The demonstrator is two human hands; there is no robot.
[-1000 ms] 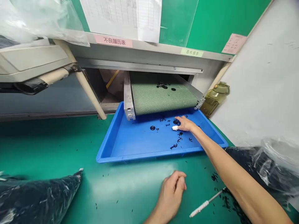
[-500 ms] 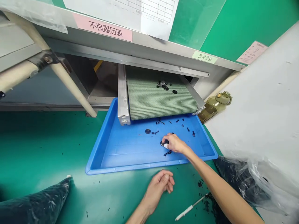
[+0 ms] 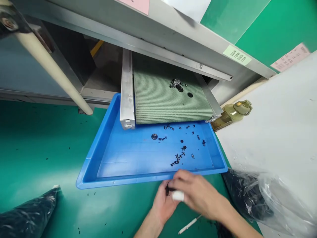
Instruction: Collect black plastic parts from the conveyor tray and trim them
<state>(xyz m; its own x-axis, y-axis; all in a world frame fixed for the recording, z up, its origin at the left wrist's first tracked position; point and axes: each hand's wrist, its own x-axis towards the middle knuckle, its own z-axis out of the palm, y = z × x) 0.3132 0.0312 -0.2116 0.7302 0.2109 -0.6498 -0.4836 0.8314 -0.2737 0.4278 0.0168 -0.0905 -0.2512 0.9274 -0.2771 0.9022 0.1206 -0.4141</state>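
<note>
My right hand [image 3: 198, 193], with a white cover on its thumb, is over my left hand [image 3: 163, 203] in front of the blue tray [image 3: 148, 181]. The fingers of both hands are closed around a small black plastic part [image 3: 168, 189], mostly hidden between them. Inside the tray lie a round black disc [image 3: 154, 136] and a string of small black branched pieces [image 3: 177, 160]. More small bits are scattered toward its back right.
A green conveyor belt [image 3: 165, 105] ends over the tray, carrying a few black parts [image 3: 177, 82]. A bottle [image 3: 234, 114] stands at right. Dark plastic bags [image 3: 29, 211] lie at both sides. A white-handled pen-like tool [image 3: 188, 226] rests on the green surface.
My right hand has lifted a round black part out of the tray and come back to my left hand. The two hands now meet at the part. The view has shifted slightly.
</note>
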